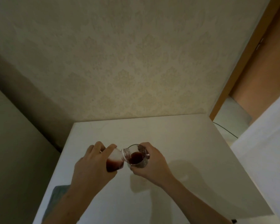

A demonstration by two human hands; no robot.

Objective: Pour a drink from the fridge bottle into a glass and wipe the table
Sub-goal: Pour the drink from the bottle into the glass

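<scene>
Pouring is under way: the clear plastic bottle of dark red drink [115,160], clasped in the left grip [94,160], is tipped into the clear glass [138,157] steadied by the wrapped right grip [149,160]; next, the bottle is to be righted.

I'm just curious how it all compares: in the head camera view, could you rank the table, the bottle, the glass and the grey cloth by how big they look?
1. table, by far the largest.
2. Unsure between the three: bottle, glass and grey cloth. Hands cover part of the first two; an arm and the table edge cut off the cloth.
</scene>
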